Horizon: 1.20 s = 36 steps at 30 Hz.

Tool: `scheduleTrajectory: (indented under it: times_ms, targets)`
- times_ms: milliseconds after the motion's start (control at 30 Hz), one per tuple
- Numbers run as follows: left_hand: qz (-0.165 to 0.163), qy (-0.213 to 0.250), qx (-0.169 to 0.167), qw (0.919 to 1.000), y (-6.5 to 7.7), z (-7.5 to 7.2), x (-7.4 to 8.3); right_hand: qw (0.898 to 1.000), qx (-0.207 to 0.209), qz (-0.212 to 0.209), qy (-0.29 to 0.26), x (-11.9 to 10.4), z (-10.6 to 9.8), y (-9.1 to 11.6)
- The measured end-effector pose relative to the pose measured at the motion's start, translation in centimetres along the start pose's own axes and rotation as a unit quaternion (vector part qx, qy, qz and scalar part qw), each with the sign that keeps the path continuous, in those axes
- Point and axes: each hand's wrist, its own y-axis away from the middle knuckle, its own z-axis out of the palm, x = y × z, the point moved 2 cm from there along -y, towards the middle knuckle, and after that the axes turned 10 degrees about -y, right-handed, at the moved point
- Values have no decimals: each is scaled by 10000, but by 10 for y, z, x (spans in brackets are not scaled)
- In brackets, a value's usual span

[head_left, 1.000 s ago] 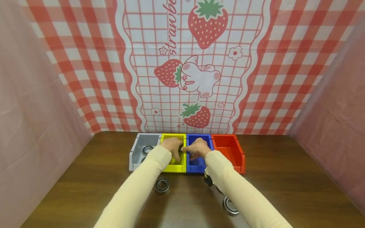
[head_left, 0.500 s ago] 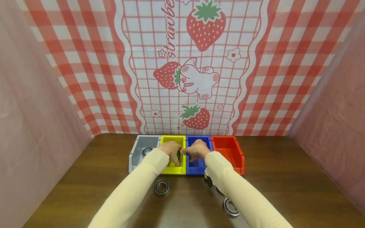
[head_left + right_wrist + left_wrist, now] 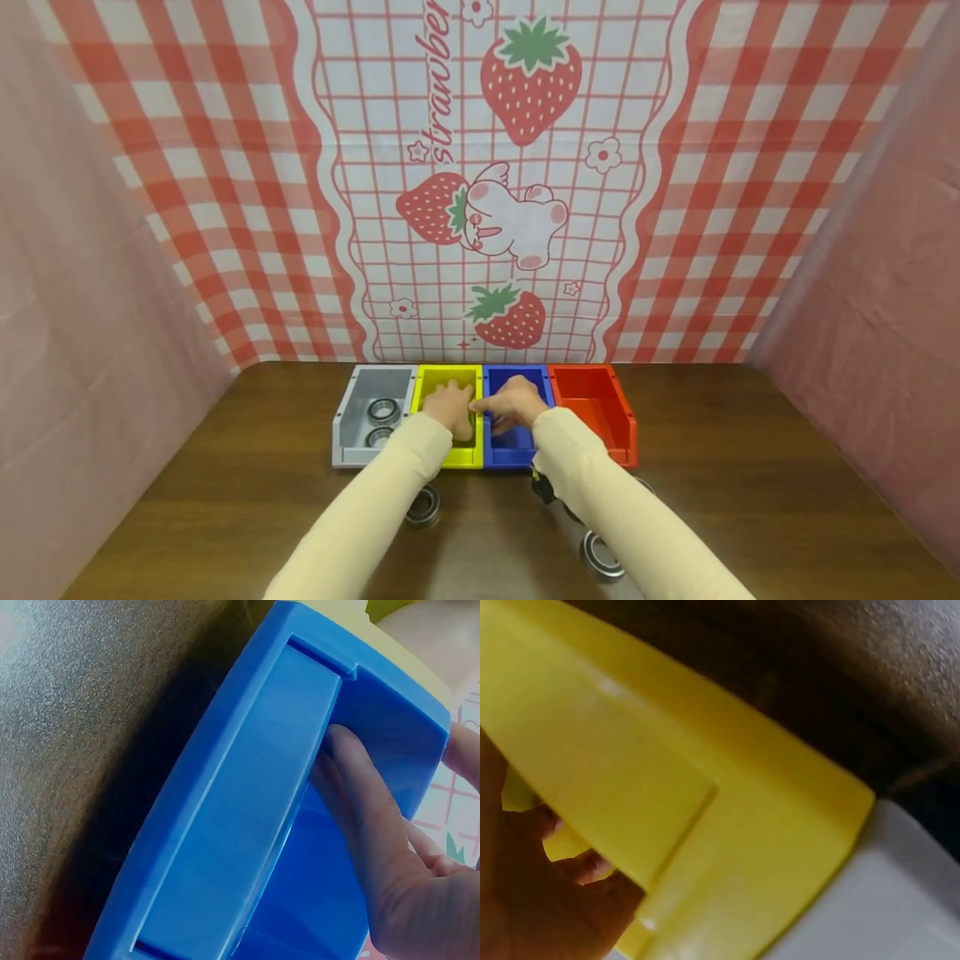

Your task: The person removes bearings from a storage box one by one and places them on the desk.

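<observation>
My left hand (image 3: 450, 410) reaches down into the yellow bin (image 3: 467, 458). In the left wrist view its fingertips (image 3: 591, 864) show behind the bin's front wall; whether they hold anything is hidden. Over the wall between the yellow and blue bins lies my right hand (image 3: 516, 402). In the right wrist view, straight fingers (image 3: 364, 776) touch the inside of the blue bin's (image 3: 217, 825) side wall, with another finger on the wall's far side, so the hand pinches the wall. Two metal ball bearings (image 3: 383, 410) lie in the grey bin (image 3: 348, 457), left of the yellow one.
The red bin (image 3: 596, 408) closes the row at the right. On the wooden table (image 3: 247, 500) in front lie a bearing (image 3: 423, 505) at left and another bearing (image 3: 600, 557) at right, with more partly behind my right sleeve. A strawberry-patterned cloth (image 3: 495, 208) hangs behind.
A dark ring beside my left fingers in the yellow bin has gone out of sight as that hand shifted and its fingers spread. The right hand stays at the wall. The head view has tilted slightly upward.
</observation>
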Motion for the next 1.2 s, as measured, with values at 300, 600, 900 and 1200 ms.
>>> scheduleTrajectory:
  times_ms: [300,600,900,1200]
  targets:
    - [28,60,90,9999,7,4,0,9999,20,-62,134,6,2,5]
    - [476,-69,822,9955,20,-14,-7,9999,27,-38,128,6,-1,3]
    - [730,-308,1386,9872,39,-34,-20,9999,-34,-56,118,5,0,3]
    - [963,-362,1481,9836,68,-48,-26,9998,-97,-32,181,1,-1,2]
